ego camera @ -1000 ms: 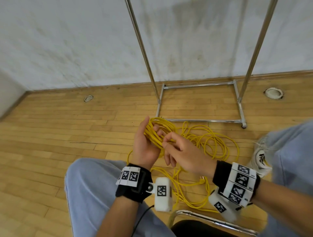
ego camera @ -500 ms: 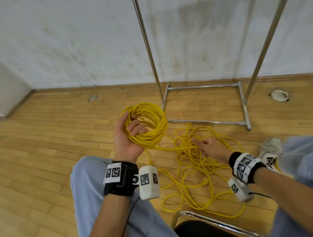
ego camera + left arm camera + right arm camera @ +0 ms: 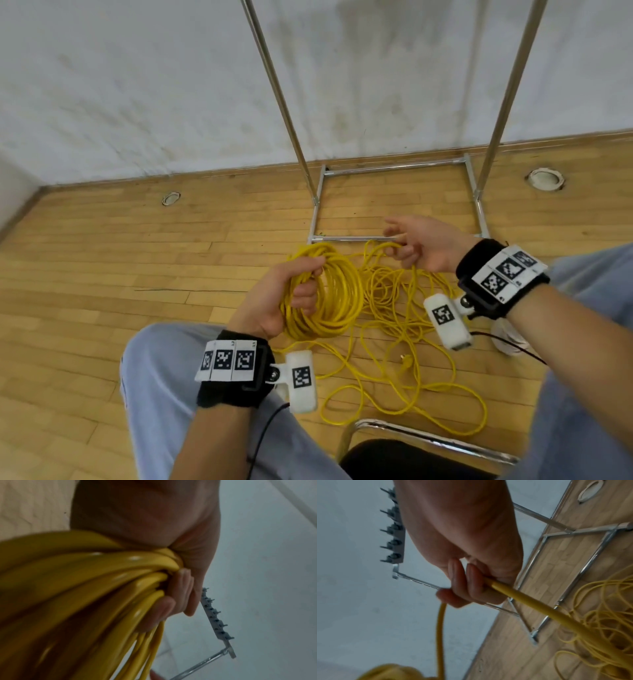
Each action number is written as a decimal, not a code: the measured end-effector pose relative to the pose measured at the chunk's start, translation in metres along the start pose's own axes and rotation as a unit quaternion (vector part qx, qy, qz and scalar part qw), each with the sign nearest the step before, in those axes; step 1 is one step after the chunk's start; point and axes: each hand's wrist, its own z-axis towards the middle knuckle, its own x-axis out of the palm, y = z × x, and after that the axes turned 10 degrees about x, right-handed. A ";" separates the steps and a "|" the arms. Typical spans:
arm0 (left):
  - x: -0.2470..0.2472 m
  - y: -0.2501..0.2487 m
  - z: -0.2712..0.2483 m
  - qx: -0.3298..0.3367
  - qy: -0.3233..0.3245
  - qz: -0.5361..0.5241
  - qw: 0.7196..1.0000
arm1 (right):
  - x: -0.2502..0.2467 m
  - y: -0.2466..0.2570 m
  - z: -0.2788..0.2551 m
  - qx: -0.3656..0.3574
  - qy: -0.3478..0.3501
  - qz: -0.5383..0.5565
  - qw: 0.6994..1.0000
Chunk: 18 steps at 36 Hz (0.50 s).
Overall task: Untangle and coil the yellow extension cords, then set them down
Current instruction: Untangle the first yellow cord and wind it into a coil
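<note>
Now my left hand (image 3: 291,301) grips the coil (image 3: 337,291) while my right hand (image 3: 423,248) pinches loose cord (image 3: 522,597); I should feed slack evenly, matching loop size beside the coil.

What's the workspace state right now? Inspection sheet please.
Surface: wooden floor, bare boards around the cord.
Job's things: coil held off the floor; loose cord in tangled loops on the floor.
Clutter: white ring by the wall.
Grippers: left hand grips the coil; right hand holds a strand.
Cables: black wire from the wrist camera.
Surroundings: metal rack, white wall.
</note>
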 end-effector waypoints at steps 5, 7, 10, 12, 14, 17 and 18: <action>0.018 0.016 0.005 -0.040 -0.004 0.053 0.998 | 0.017 0.008 -0.028 0.004 0.077 -0.025 0.997; 0.023 0.025 0.008 -0.023 -0.019 0.079 0.996 | 0.023 0.006 -0.037 -0.006 0.094 -0.046 0.994; 0.030 0.033 0.009 0.020 -0.039 0.090 0.995 | 0.035 -0.001 -0.045 -0.046 0.070 -0.093 0.992; 0.037 0.037 0.008 0.046 -0.060 0.095 0.993 | 0.041 -0.009 -0.049 -0.092 0.036 -0.135 0.986; 0.042 0.042 0.010 0.069 -0.098 0.101 0.988 | 0.046 -0.018 -0.051 -0.127 0.028 -0.159 0.979; 0.039 0.047 0.013 0.094 -0.167 0.090 0.977 | 0.050 -0.026 -0.054 -0.155 0.048 -0.189 0.968; 0.036 0.046 0.013 0.099 -0.179 0.081 0.975 | 0.051 -0.028 -0.054 -0.164 0.056 -0.203 0.964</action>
